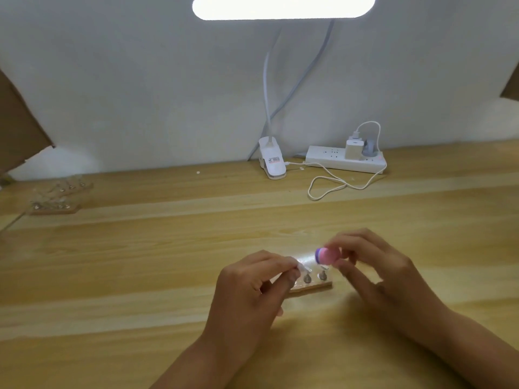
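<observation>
A small wooden block (314, 287) lies on the wooden table (140, 262) in front of me, with round metal holders (322, 275) standing on it. My left hand (252, 287) pinches a small clear piece (302, 267) at the block's left end. My right hand (373, 273) holds a small pink and purple bottle-like thing (327, 256) just above the block's right end. The left part of the block is hidden behind my left hand.
A white clip lamp (271, 161) stands at the back with its lit head (283, 7) overhead. A white power strip (345, 160) with a charger and a looping cable (331, 186) lies right of it. More wooden blocks with clear pieces (54, 206) sit far left, near cardboard (19, 127).
</observation>
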Motion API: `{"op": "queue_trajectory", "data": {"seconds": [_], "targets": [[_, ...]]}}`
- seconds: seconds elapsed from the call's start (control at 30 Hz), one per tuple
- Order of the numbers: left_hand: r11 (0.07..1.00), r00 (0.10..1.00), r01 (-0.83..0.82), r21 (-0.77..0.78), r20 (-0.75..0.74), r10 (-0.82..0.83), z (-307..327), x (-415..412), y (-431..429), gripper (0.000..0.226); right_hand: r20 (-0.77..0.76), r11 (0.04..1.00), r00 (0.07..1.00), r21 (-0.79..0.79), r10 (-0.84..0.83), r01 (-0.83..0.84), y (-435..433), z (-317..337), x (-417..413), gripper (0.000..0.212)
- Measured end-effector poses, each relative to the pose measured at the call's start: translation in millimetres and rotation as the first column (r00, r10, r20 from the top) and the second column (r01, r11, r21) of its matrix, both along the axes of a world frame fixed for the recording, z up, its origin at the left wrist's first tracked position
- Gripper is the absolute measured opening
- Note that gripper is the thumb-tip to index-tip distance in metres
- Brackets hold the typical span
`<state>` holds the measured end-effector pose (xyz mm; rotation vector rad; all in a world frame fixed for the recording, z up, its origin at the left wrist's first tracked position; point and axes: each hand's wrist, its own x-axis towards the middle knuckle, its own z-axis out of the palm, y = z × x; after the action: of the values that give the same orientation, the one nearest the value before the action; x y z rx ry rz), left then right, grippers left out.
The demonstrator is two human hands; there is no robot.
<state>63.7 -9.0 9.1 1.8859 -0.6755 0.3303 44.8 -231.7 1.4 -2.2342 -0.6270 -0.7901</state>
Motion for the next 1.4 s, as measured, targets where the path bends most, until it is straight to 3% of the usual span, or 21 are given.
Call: {"op": "queue_trajectory", "data": {"seconds": [0.1,0.2,0.27,0.4,0.53,0.6,0.7,0.77,0.87,0.93,1.03,1.17,1.23,1.33,1.4], "targets": [[1.000,1.000,0.020,0.012,-0.004,-0.020,0.0,-0.6,-1.2,0.016,0.051,0.996,0.999,0.089,0.014,-0.018,6.4,4.2,-1.3,0.025],[0.994,0.994,0.100,0.051,0.045,-0.102,1.2,-4.4,-0.8,0.014,0.055,0.984,0.984,0.049,0.171,-0.174,20.3,-2.1,-8.8,0.019],[0.994,0.995,0.086,0.073,0.046,-0.089,1.8,-5.4,-1.1,0.014,0.016,0.988,0.988,0.013,0.151,-0.151,12.6,-2.8,-5.8,0.019],[0.999,0.997,0.031,-0.017,-0.066,-0.032,3.3,-2.9,-0.9,0.012,0.036,0.990,0.997,0.116,0.073,-0.076,6.7,2.5,-0.8,0.021],[0.970,0.956,0.181,-0.166,-0.201,-0.212,8.7,-4.7,-0.4,0.012,0.116,0.976,0.972,0.043,0.205,-0.211,22.1,-3.0,-11.2,0.022],[0.960,0.937,0.198,-0.200,-0.250,-0.245,10.7,-4.8,0.1,0.014,0.092,0.985,0.981,0.009,0.169,-0.171,12.8,-1.7,-7.4,0.022],[0.962,0.917,0.184,-0.201,-0.317,-0.242,10.3,-3.8,0.1,0.015,0.113,0.996,0.993,0.079,0.041,-0.050,1.6,4.5,-0.7,0.021],[0.951,0.896,0.221,-0.216,-0.340,-0.285,10.6,-4.7,-0.4,0.015,0.145,0.992,0.987,0.094,0.066,-0.080,8.9,4.2,-3.7,0.021],[0.922,0.865,0.306,-0.236,-0.335,-0.373,13.5,-7.5,-2.1,0.016,0.168,0.984,0.969,-0.038,0.179,-0.175,19.0,-5.4,-10.0,0.022],[0.938,0.873,0.273,-0.212,-0.356,-0.334,13.5,-7.5,-2.9,0.016,0.156,0.991,0.980,-0.075,0.125,-0.114,10.6,-4.3,-4.4,0.022],[0.959,0.885,0.213,-0.185,-0.380,-0.269,11.1,-6.1,-3.0,0.017,0.155,0.999,0.987,0.003,0.041,-0.042,2.9,0.9,-1.8,0.022],[0.934,0.873,0.296,-0.198,-0.342,-0.349,12.6,-7.0,-3.4,0.017,0.189,0.981,0.963,-0.083,0.190,-0.177,18.9,-5.0,-11.8,0.021],[0.932,0.868,0.293,-0.212,-0.350,-0.353,12.7,-6.3,-2.0,0.017,0.163,0.984,0.975,-0.127,0.148,-0.128,13.0,-3.8,-7.1,0.021],[0.934,0.862,0.262,-0.241,-0.377,-0.339,12.6,-4.0,0.7,0.018,0.146,0.998,0.989,-0.070,0.011,-0.001,2.2,2.9,-2.2,0.021],[0.930,0.848,0.281,-0.236,-0.392,-0.356,13.0,-3.2,1.4,0.019,0.172,0.999,0.984,-0.030,0.039,-0.034,9.4,4.0,-9.0,0.020]]}}
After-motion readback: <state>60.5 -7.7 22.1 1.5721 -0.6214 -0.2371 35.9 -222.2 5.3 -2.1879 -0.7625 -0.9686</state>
